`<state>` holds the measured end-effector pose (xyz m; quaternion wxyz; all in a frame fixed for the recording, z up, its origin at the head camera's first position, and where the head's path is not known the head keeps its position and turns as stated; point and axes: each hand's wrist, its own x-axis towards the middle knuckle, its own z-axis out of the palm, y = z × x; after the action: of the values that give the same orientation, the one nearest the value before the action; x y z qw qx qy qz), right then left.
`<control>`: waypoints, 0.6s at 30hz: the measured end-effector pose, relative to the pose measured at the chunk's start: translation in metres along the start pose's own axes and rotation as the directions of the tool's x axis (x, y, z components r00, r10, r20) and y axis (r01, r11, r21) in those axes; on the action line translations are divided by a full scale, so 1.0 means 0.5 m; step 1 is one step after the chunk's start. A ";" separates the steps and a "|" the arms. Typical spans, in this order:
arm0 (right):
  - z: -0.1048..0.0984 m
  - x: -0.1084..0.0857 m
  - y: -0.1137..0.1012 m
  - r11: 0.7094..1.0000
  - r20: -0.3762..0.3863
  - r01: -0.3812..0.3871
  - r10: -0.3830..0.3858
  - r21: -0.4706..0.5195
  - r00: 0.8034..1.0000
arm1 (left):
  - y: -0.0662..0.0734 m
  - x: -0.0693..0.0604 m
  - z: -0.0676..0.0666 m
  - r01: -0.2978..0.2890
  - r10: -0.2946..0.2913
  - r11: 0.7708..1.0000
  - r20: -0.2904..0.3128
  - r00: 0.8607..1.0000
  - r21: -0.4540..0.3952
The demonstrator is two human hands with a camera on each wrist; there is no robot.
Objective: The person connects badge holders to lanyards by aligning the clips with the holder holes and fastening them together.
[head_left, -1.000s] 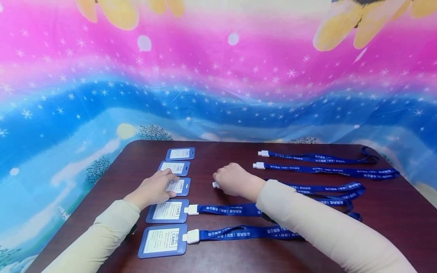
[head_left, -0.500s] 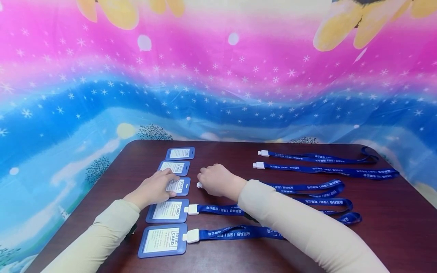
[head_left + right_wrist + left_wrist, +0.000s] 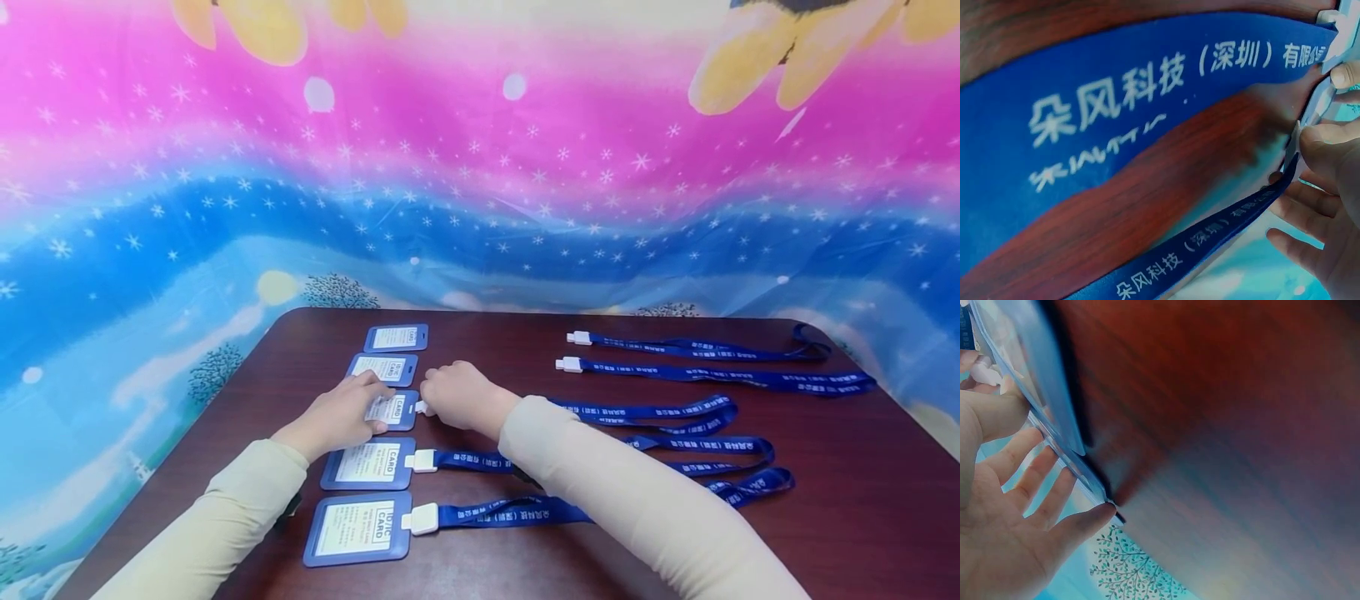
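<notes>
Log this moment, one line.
left hand holds middle blue rectangular card holder; right hand pinches white plastic clip of blue fabric lanyard; clip-to-holder attachment unclear

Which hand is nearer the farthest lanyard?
Right: the right hand, pinching a white clip, is left of that lanyard; the left hand is farther left, on a card holder.

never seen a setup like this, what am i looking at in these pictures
There's no machine: these are a person's bare hands. The widest picture comes from a head-worn camera looking forward and down; the other two come from cameras on each wrist. On the dark table lie five blue card holders in a column, with blue lanyards ending in white clips. The nearest two holders are joined to lanyards. The left hand holds the middle card holder; the right hand pinches a lanyard's clip beside its slotted edge. Whether it's hooked on, I can't tell.
</notes>
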<state>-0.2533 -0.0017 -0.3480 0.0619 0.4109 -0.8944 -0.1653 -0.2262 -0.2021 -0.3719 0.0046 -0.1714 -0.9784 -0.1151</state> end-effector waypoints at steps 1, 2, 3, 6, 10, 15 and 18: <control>0.001 0.002 -0.002 1.000 0.002 0.000 0.000 0.005 1.000 | 0.000 0.000 0.001 0.000 0.000 1.000 -0.001 1.000 -0.002; 0.002 0.003 -0.003 1.000 0.002 0.000 0.000 0.007 1.000 | 0.000 0.000 0.001 0.000 0.000 1.000 -0.001 1.000 -0.003; 0.003 0.004 -0.005 1.000 0.005 -0.001 0.001 0.008 1.000 | 0.000 0.000 0.001 -0.003 0.003 1.000 -0.002 1.000 -0.003; 0.003 0.004 -0.010 1.000 0.007 0.003 -0.003 -0.001 1.000 | 0.001 -0.001 0.002 -0.009 0.009 1.000 -0.001 1.000 -0.002; 0.004 0.003 -0.014 0.999 0.002 0.023 -0.023 -0.037 1.000 | 0.002 -0.001 0.000 -0.013 0.013 1.000 0.003 1.000 -0.008; 0.008 0.006 -0.012 0.995 -0.008 0.053 -0.054 -0.083 0.999 | 0.002 0.005 -0.001 -0.021 0.022 0.999 0.017 1.000 -0.037; 0.011 0.009 -0.010 0.992 -0.012 0.080 -0.082 -0.094 0.997 | 0.001 0.005 -0.003 -0.017 0.018 0.999 0.026 1.000 -0.041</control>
<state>-0.2540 -0.0065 -0.3551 0.0815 0.4447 -0.8678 -0.2061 -0.2284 -0.2012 -0.3703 -0.0106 -0.1817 -0.9743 -0.1327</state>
